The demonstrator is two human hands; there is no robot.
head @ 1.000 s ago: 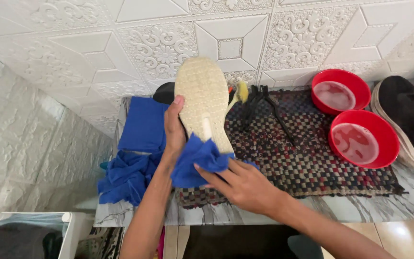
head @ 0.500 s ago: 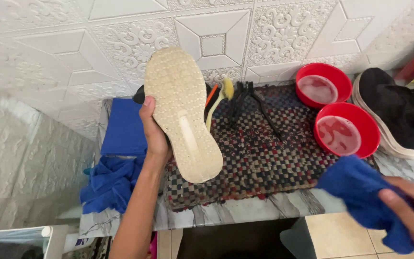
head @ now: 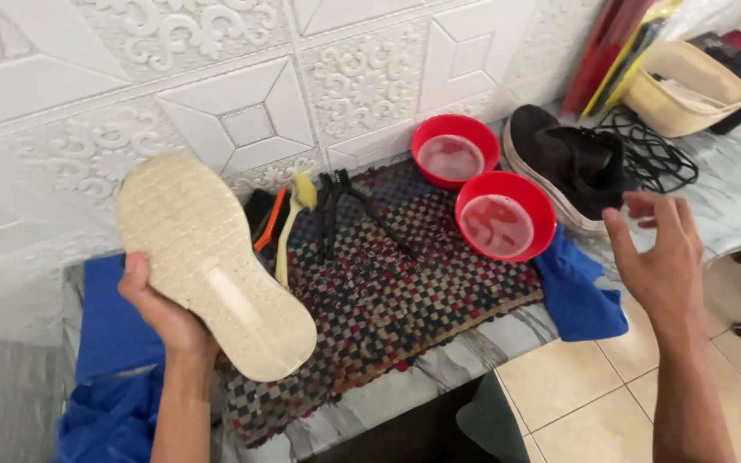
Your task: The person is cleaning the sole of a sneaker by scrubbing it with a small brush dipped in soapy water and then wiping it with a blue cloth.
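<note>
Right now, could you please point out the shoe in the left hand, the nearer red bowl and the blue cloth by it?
shoe [head: 212, 266]: head view, middle of its pale sole.
nearer red bowl [head: 508, 184]: head view, far rim.
blue cloth [head: 578, 296]: head view, middle of the fabric.

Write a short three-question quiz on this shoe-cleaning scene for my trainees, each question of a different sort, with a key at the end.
1. True or false: the left hand holds the shoe with its pale sole facing the camera.
2. Multiple choice: the right hand is
A. gripping a brush
B. open and empty
C. dipping into a bowl
3. Short answer: how many red bowls stand on the counter, and where does the blue cloth lie relative to the nearer red bowl?

Key
1. True.
2. B.
3. Two; the farther red bowl stands by the wall. The cloth lies just right of the nearer bowl, at the counter's edge.
</note>
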